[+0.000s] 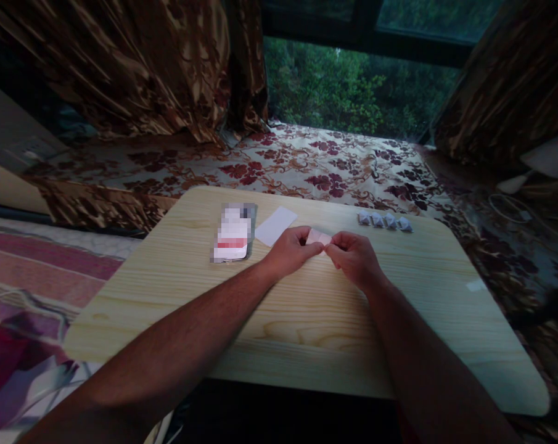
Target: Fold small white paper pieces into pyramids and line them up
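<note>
Between both hands, above the middle of the table, is a small piece of folded white paper (319, 238). My left hand (293, 251) pinches its left side, thumb on top. At the right side, my right hand (352, 254) grips the paper between thumb and curled fingers. Parts of the paper are hidden by the fingers. A flat white sheet of paper (277, 226) lies just beyond my left hand. Several small folded paper shapes (384, 221) stand in a row near the table's far right edge.
A phone with a blurred screen (232, 232) lies left of the white sheet on the wooden table (306, 333). A small pale scrap (475, 286) lies at the right. Behind the table is a flower-patterned cloth ledge (334, 163) below the window, with curtains (177, 68) hanging beside it.
</note>
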The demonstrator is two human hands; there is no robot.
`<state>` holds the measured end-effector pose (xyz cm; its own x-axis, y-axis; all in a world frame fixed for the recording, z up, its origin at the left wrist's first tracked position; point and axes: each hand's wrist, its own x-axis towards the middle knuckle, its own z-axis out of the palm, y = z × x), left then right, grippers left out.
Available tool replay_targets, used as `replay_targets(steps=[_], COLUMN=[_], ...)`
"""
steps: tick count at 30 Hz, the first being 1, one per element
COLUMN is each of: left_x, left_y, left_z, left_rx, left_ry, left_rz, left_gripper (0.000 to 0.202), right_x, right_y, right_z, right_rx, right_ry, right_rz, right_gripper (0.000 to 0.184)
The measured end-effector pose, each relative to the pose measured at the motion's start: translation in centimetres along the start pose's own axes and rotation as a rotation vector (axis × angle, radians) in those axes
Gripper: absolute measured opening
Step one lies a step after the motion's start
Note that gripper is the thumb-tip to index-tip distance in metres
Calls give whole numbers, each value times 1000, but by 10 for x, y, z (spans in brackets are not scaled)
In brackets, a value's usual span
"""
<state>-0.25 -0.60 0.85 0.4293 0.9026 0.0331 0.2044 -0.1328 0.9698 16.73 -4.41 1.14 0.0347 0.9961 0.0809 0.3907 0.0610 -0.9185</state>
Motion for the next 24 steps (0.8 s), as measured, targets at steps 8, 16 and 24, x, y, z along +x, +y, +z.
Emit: replay_targets(steps=[8, 16, 24], left_x=[-1, -2, 1], left_y=[1, 4, 1], left_z=[0, 1, 2], left_rx=[-29, -105, -166], left_ry=[-16, -41, 74], left_rz=[-9, -39, -40], left_gripper=[18, 19, 24], right_x=[-1, -1, 0], right_y=[0, -3, 1], right_z=[-1, -1, -1], right_rx=[-33, 20, 0], right_ry=[-7, -17, -77], right_rz=[-25, -14, -6], right_gripper=[15, 16, 15])
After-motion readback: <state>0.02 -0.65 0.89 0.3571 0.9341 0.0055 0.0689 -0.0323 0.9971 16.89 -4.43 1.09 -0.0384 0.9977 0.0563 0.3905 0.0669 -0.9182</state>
